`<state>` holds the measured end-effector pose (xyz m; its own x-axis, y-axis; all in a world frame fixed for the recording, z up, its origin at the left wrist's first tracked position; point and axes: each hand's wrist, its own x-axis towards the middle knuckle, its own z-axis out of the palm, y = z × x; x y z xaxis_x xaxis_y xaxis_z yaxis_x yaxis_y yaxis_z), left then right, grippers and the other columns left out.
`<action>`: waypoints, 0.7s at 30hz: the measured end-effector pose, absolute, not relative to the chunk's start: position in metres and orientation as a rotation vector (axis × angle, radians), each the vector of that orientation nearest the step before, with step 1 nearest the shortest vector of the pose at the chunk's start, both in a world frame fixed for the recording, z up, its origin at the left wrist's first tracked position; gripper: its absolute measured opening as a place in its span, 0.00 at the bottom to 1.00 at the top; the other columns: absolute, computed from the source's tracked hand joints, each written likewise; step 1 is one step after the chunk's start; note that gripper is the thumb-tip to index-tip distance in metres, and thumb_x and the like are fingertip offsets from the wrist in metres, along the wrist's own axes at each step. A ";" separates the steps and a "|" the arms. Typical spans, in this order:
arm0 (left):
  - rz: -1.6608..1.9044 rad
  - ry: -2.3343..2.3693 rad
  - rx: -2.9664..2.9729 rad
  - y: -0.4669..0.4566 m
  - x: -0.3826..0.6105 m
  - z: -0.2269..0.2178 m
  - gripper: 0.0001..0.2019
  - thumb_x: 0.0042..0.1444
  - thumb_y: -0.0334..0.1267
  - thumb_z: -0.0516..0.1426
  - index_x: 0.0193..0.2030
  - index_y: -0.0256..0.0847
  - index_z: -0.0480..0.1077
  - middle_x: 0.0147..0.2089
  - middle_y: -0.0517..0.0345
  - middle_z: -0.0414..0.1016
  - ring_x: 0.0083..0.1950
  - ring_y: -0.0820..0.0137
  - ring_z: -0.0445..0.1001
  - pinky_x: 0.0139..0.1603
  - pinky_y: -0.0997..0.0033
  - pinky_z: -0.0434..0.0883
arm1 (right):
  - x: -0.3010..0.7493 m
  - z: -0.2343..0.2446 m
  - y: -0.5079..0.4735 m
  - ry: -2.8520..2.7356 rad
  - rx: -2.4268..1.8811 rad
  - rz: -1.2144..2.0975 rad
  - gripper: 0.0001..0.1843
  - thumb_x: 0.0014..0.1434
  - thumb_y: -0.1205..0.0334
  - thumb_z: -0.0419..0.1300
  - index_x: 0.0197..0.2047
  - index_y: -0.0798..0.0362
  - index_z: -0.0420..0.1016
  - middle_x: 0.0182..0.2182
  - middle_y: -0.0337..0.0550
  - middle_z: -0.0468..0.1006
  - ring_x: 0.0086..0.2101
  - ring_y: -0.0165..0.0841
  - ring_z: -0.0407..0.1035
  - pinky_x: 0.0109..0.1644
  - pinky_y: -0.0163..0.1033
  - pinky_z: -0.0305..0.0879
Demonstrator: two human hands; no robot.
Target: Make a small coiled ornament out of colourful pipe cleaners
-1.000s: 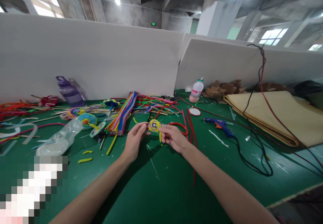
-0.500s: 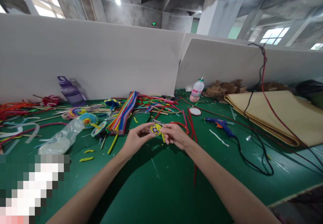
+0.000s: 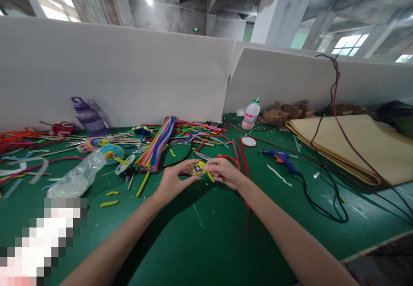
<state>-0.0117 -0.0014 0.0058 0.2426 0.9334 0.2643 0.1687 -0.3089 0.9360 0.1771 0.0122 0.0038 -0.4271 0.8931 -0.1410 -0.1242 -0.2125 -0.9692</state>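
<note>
Both hands meet over the green table [image 3: 200, 243], pinching a small coiled disc of yellow and purple pipe cleaner [image 3: 197, 168]. My left hand [image 3: 174, 178] grips its left edge with thumb and fingers closed. My right hand [image 3: 224, 172] pinches its right side, where a short yellow tail hangs down. Just behind the hands lies a bundle of many-coloured pipe cleaners [image 3: 156, 144]. Red pipe cleaners [image 3: 243, 165] lie beside my right wrist.
Finished coiled discs [image 3: 111, 152] and a crumpled clear bottle [image 3: 77, 176] lie at left, a purple bottle [image 3: 87, 117] behind them. A blue glue gun [image 3: 279, 157] with black cord, a pink-filled bottle [image 3: 251, 115], brown paper sheets [image 3: 355, 144] and white partitions [image 3: 129, 71] stand right and behind.
The hands have drawn closer together and lowered toward the table. The disc has tipped from facing me to lying flatter between the fingers.
</note>
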 end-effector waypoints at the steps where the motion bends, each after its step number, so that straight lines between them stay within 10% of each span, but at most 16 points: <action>1: 1.134 1.025 1.700 -0.001 -0.012 0.006 0.24 0.36 0.35 0.65 0.46 0.46 0.73 0.34 0.58 0.79 0.36 0.63 0.76 0.44 0.64 0.71 | 0.178 0.004 0.012 -1.283 -0.983 1.744 0.12 0.44 0.58 0.64 0.26 0.56 0.67 0.11 0.26 0.56 0.13 0.18 0.46 0.16 0.27 0.41; 21: 1.134 1.134 1.847 0.002 -0.013 0.001 0.23 0.51 0.41 0.57 0.55 0.44 0.65 0.29 0.60 0.74 0.32 0.68 0.72 0.38 0.70 0.68 | 0.185 0.009 0.013 -1.621 -1.082 1.526 0.12 0.45 0.56 0.64 0.26 0.57 0.69 0.11 0.26 0.55 0.12 0.17 0.44 0.14 0.28 0.35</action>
